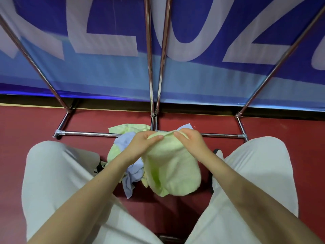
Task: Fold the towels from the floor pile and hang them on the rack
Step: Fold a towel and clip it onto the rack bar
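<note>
Pale trouser legs frame both forearms. Left hand and right hand each pinch the top edge of a light green towel, lifted above the floor pile before the chrome rack on the red floor.
</note>
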The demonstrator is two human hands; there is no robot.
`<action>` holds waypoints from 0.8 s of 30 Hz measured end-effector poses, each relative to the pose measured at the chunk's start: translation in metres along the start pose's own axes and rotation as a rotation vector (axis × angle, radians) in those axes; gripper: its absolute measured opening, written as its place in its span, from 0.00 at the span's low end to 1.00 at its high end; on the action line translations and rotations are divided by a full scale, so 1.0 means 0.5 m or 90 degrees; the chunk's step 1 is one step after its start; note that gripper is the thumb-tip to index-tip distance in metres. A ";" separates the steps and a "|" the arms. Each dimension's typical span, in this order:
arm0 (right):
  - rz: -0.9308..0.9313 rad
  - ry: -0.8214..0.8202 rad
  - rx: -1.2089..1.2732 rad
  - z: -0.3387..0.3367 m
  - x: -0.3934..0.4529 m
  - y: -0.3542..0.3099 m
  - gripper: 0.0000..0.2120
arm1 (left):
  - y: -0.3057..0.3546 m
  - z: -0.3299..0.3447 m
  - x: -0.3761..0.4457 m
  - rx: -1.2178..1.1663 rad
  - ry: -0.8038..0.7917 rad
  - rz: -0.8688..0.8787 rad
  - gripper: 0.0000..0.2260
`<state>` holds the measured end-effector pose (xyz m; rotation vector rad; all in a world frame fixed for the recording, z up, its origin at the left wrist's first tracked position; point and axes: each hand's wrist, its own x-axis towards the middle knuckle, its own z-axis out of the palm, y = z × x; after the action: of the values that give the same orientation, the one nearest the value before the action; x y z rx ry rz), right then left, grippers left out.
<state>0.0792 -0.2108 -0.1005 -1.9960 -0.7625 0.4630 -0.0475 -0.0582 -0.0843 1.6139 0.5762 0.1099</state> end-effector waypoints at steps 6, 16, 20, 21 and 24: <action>0.063 -0.229 -0.163 0.026 0.002 0.008 0.15 | -0.005 -0.039 0.005 -0.010 0.231 0.041 0.08; 0.227 -0.172 -0.090 0.000 0.005 0.071 0.17 | -0.028 -0.133 0.015 -0.178 0.522 0.018 0.11; 0.271 -0.053 0.138 -0.015 0.004 0.066 0.09 | -0.050 -0.147 0.019 -0.252 0.549 -0.053 0.15; 0.274 -0.009 0.217 -0.016 0.005 0.067 0.10 | -0.058 -0.147 0.021 -0.255 0.544 -0.066 0.16; 0.282 0.085 0.334 -0.021 0.002 0.048 0.09 | -0.074 -0.137 0.026 -0.214 0.525 -0.079 0.15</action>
<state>0.0937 -0.2260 -0.1158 -1.6634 -0.0842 0.6974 -0.0748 0.0100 -0.1135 1.1565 1.2127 0.7610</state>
